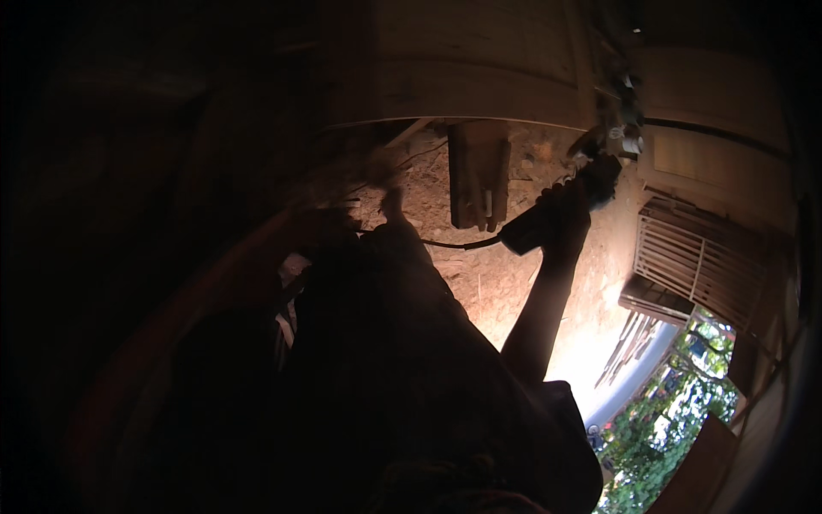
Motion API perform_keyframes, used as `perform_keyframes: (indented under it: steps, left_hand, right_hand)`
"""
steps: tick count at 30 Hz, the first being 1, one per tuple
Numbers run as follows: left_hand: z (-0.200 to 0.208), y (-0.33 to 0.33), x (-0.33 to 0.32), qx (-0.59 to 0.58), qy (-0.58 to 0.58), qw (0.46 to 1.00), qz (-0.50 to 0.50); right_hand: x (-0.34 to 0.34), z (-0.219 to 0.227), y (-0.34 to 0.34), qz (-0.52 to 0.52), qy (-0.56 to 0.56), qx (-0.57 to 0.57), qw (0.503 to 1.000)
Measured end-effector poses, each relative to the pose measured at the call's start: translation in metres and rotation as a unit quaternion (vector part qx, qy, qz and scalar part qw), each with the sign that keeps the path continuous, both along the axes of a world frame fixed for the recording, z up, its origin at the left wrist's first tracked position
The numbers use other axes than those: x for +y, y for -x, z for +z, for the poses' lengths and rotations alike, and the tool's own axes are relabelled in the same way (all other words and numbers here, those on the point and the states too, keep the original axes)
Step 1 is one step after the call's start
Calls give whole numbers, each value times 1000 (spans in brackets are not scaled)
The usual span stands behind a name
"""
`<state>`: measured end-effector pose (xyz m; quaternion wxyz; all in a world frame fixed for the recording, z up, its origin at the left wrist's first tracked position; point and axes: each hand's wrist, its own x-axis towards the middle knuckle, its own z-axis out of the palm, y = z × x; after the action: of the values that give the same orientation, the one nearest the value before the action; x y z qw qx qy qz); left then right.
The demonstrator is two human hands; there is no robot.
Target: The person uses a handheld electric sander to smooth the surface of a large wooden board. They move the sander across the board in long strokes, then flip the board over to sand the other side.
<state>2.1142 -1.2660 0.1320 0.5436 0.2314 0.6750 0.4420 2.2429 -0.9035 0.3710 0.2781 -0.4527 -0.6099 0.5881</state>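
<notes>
My right hand (561,206) is wrapped round the body of a dark corded power tool (524,231). The tool's head points up and away toward a cluster of small objects at the edge of the wooden surface. Its exact kind is hard to make out in the shadow. A black cord (462,247) runs from its rear end to the left, toward my dark clothing. On the left, a dim, smeared shape may be my left hand (381,167); its fingers cannot be made out, nor whether it holds anything.
A wooden panel or bench (479,90) spans the far side. Below it, a wooden block (479,180) rests on the reddish dirt ground (467,287). At right are a slatted wooden rack (693,248) and a bright opening with green foliage (655,437). The left side is deep in shadow.
</notes>
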Motion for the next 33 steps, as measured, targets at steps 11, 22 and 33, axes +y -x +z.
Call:
perform_keyframes:
  steps: [11, 22, 33]
  left_hand:
    - [-45, -39, -177, 56, 228, 971, 40]
    - [-42, -8, -107, 26, 190, 980, 57]
    - [2, 14, -68, 46, 194, 974, 108]
  right_hand:
    - [-87, -145, 197, 393, -603, -24, 694]
    - [-25, -118, 195, 332, -324, -278, 841]
    - [15, -145, 179, 334, -333, -156, 868]
